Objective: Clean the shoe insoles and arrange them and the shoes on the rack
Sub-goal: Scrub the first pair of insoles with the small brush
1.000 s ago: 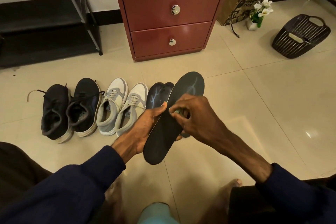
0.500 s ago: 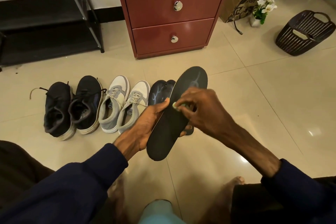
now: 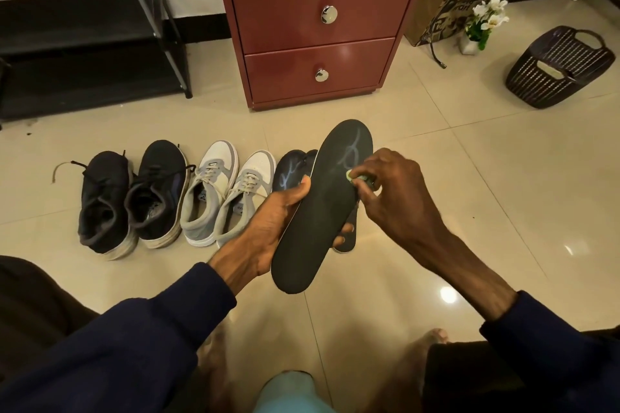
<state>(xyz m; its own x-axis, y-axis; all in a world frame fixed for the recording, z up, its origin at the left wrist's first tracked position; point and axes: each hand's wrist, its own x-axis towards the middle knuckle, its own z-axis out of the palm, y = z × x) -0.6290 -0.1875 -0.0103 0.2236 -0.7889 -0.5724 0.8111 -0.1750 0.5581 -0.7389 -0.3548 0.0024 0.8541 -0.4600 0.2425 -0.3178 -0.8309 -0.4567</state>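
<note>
Left of the red cabinet [image 3: 322, 26] stands the rack [image 3: 84, 53], the shoes [image 3: 157, 191] wait in a row before the cabinet, and nearer the left hand [image 3: 268, 228] grips the dark insole [image 3: 322, 211] face up so the right hand [image 3: 396, 201], pinching a small green pad [image 3: 349, 174], can scrub it.
</note>
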